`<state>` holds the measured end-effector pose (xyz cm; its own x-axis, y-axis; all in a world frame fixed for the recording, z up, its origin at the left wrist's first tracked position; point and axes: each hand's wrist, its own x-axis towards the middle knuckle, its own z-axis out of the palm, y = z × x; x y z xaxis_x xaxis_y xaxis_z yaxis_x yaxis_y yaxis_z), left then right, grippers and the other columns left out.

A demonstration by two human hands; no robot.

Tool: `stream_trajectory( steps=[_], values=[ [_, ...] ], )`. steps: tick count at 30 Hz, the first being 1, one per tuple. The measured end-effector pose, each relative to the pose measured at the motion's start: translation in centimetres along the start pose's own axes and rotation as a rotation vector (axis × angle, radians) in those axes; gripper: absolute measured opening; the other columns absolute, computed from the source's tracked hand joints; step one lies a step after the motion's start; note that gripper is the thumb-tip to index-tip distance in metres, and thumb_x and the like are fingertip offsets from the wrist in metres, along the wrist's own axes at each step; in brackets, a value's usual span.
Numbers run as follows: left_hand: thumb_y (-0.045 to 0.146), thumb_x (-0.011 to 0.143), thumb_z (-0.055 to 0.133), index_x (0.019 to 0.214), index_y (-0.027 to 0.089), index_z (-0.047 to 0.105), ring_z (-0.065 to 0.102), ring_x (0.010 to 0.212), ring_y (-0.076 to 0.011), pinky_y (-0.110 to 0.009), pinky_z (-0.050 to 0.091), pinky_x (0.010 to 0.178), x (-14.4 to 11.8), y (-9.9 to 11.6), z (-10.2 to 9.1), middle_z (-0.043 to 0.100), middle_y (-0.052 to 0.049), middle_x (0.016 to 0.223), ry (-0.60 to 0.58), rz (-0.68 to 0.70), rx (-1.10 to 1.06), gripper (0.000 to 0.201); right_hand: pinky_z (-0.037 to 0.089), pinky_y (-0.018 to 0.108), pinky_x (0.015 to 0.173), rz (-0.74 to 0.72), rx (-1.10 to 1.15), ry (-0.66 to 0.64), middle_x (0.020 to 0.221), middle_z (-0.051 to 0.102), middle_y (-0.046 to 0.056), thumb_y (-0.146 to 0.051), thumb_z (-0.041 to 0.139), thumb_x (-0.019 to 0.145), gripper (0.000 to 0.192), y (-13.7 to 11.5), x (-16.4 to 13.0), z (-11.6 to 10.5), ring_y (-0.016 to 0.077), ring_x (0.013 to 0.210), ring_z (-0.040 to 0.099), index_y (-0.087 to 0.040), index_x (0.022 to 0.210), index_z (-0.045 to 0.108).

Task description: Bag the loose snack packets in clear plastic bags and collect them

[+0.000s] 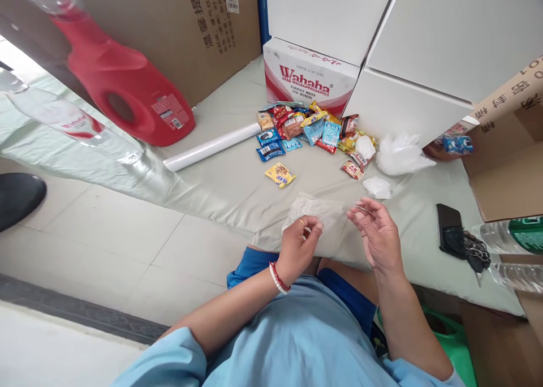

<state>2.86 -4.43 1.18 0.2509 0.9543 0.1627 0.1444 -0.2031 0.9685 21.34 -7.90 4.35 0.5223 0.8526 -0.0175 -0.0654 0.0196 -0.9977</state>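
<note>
My left hand (299, 243), wearing a ring and red and white bracelets, is closed in a pinch on a thin clear plastic bag (307, 204). The film is see-through, so its outline is hard to follow. My right hand (377, 228) is raised just beyond the bag's right side, its fingers curved and apart, and I see nothing held in it. A single yellow snack packet (280, 174) lies ahead of my left hand. Farther back is a pile of colourful snack packets (314, 128). A crumpled white plastic bag (376, 187) rests ahead of my right hand.
A white plastic roll (214, 146) lies left of the pile, near a red jug (127, 87) and a clear bottle (80, 124). Behind stands a Wahaha carton (309, 76). To the right are a bunched white bag (401, 155), a phone (450, 228), keys (477, 250) and water bottles (515, 276).
</note>
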Motion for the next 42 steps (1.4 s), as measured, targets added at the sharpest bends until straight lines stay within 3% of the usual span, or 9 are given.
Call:
stream_trajectory(
  steps=[3, 10, 17, 20, 24, 28, 33, 37, 42],
  values=[
    [0.042, 0.098, 0.058, 0.084, 0.019, 0.066, 0.063, 0.073, -0.0144, -0.026, 0.047, 0.068, 0.8, 0.8, 0.1, 0.071, -0.002, 0.08, 0.057, -0.23, -0.191, 0.029, 0.055, 0.038, 0.099, -0.138, -0.092, 0.034, 0.113, 0.063, 0.005, -0.043, 0.077, 0.088, 0.029, 1.2, -1.8, -0.2, 0.0176, 0.102, 0.065, -0.023, 0.106, 0.066],
    [0.051, 0.096, 0.061, 0.091, 0.02, 0.074, 0.069, 0.088, -0.0191, -0.031, 0.053, 0.084, 0.2, 2.3, 1.2, 0.077, -0.005, 0.09, -0.076, -0.218, -0.392, 0.034, 0.054, 0.035, 0.097, -0.08, -0.059, -0.172, 0.105, 0.068, 0.004, -0.043, 0.075, 0.091, 0.022, 2.9, -3.9, 2.8, 0.0191, 0.104, 0.064, -0.025, 0.104, 0.072],
    [0.05, 0.086, 0.075, 0.083, 0.02, 0.064, 0.069, 0.102, -0.0197, -0.031, 0.055, 0.086, 2.3, 2.8, -4.2, 0.074, -0.004, 0.1, 0.099, -0.416, -0.697, 0.032, 0.06, 0.03, 0.078, 0.152, 0.254, -0.058, 0.099, 0.069, 0.001, -0.044, 0.086, 0.079, 0.028, 0.4, -0.7, 1.8, 0.0137, 0.084, 0.067, -0.023, 0.086, 0.07],
    [0.046, 0.081, 0.08, 0.083, 0.021, 0.055, 0.069, 0.078, -0.0133, -0.029, 0.057, 0.075, 3.4, 2.6, -6.8, 0.067, 0.002, 0.085, 0.161, -0.471, -0.849, 0.035, 0.05, 0.018, 0.051, 0.241, 0.258, -0.002, 0.085, 0.068, -0.002, -0.046, 0.09, 0.073, 0.037, -0.5, 0.1, 0.9, 0.0079, 0.06, 0.06, -0.023, 0.086, 0.064],
    [0.039, 0.079, 0.077, 0.082, 0.022, 0.051, 0.046, 0.046, -0.0052, -0.019, 0.045, 0.052, 6.0, 1.0, -9.1, 0.053, 0.009, 0.063, 0.117, -0.483, -0.668, 0.032, 0.034, 0.015, 0.036, 0.212, 0.108, 0.019, 0.062, 0.058, -0.007, -0.049, 0.091, 0.067, 0.043, -0.5, 1.8, 0.0, 0.0045, 0.042, 0.045, -0.022, 0.086, 0.063],
    [0.041, 0.083, 0.069, 0.083, 0.021, 0.052, 0.062, 0.061, -0.0122, -0.026, 0.053, 0.06, 9.0, -1.3, -10.4, 0.059, 0.003, 0.072, 0.053, -0.473, -0.349, 0.026, 0.039, 0.017, 0.038, 0.151, -0.083, 0.038, 0.061, 0.061, -0.006, -0.053, 0.089, 0.065, 0.047, 0.6, 4.4, -0.1, 0.0069, 0.044, 0.05, -0.02, 0.087, 0.065],
    [0.024, 0.081, 0.066, 0.098, 0.022, 0.056, 0.063, 0.095, -0.021, -0.037, 0.056, 0.081, 6.6, -3.0, -9.2, 0.062, -0.006, 0.103, 0.408, -0.022, 0.182, 0.02, 0.039, 0.017, 0.037, 0.272, -0.039, 0.134, 0.063, 0.062, -0.005, -0.054, 0.09, 0.057, 0.052, 3.0, 6.5, 0.8, 0.0085, 0.048, 0.054, -0.02, 0.085, 0.062],
    [0.017, 0.089, 0.059, 0.109, 0.023, 0.064, 0.062, 0.114, -0.026, -0.047, 0.048, 0.102, 2.4, -3.5, -6.0, 0.068, -0.01, 0.112, -0.008, 0.516, 0.52, 0.021, 0.04, 0.014, 0.037, 0.336, 0.145, 0.14, 0.064, 0.063, -0.004, -0.041, 0.092, 0.06, 0.044, 4.7, 6.9, 1.3, 0.0073, 0.049, 0.056, -0.019, 0.083, 0.061],
    [0.021, 0.096, 0.06, 0.114, 0.021, 0.07, 0.052, 0.137, -0.03, -0.056, 0.029, 0.121, 3.5, -5.3, -2.0, 0.07, -0.012, 0.124, -0.235, 0.473, 0.776, 0.021, 0.045, 0.014, 0.037, 0.395, 0.224, 0.094, 0.06, 0.058, -0.004, -0.029, 0.09, 0.068, 0.033, 5.1, 7.9, 0.9, 0.0076, 0.049, 0.056, -0.018, 0.076, 0.059]
  ],
)
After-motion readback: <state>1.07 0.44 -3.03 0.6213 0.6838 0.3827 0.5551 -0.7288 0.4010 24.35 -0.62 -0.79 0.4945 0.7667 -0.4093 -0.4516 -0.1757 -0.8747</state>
